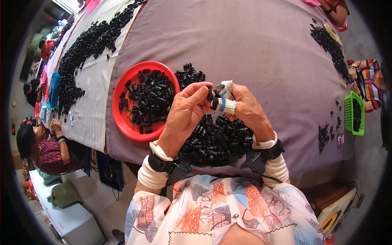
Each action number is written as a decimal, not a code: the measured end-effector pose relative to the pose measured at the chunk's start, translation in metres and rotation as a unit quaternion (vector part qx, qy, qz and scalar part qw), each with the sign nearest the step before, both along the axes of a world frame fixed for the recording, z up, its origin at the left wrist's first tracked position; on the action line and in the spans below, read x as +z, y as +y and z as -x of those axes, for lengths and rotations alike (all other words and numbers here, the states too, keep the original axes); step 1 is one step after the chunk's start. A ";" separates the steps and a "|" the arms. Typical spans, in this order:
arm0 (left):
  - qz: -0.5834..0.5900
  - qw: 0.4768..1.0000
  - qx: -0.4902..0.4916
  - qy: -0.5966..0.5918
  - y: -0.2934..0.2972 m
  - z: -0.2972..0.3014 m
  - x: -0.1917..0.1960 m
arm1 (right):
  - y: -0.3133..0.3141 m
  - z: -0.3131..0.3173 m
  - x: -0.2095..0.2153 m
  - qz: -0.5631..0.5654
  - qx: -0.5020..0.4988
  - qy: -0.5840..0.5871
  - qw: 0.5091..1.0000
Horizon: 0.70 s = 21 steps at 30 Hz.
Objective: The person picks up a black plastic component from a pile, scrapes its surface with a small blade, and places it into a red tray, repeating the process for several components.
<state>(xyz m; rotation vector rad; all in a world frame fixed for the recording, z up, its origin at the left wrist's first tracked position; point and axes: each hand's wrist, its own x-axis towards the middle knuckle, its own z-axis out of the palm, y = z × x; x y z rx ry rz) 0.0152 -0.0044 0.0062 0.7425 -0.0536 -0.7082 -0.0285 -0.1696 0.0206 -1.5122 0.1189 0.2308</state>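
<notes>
Left hand [185, 109] pinching a part [210, 93]; right hand [247, 105] resting alongside, grip unclear from here. Pile [216, 141] hugging near edge of cloth [286, 94] stretching wide beyond.

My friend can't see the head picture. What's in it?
A person's left hand pinches a small black part near the right hand, which wears white finger covers. More black parts lie in a red basin and piled on purple cloth.
</notes>
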 end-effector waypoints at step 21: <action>-0.002 1.000 -0.003 0.023 -0.003 0.004 -0.001 | -0.006 -0.001 -0.004 0.092 0.066 -0.007 0.994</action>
